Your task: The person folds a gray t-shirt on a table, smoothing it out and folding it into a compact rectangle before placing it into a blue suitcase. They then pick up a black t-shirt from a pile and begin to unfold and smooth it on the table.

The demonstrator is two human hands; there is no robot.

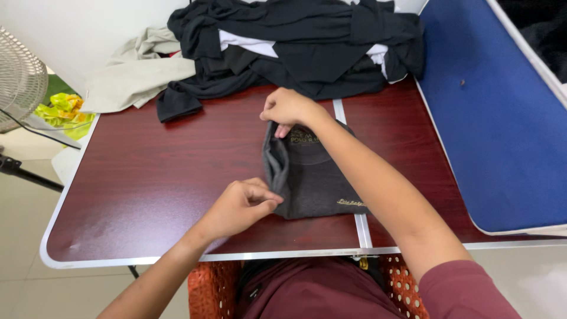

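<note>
Folded grey shirt (316,180) mid-table (147,177), left hand (242,207) pinching its 7 o'clock corner, right hand (289,109) pinching 11 o'clock edge; dark clothes pile (295,47) at 12, well apart

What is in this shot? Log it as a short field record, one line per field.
Surface: dark red folding table with a pale metal rim
Item in hand: folded dark grey garment
Left hand: pinching the garment's near left corner
Right hand: pinching the garment's far left corner
Behind: pile of black and white clothes, beige cloth beside it
Left edge: fan
Right: blue panel
</note>
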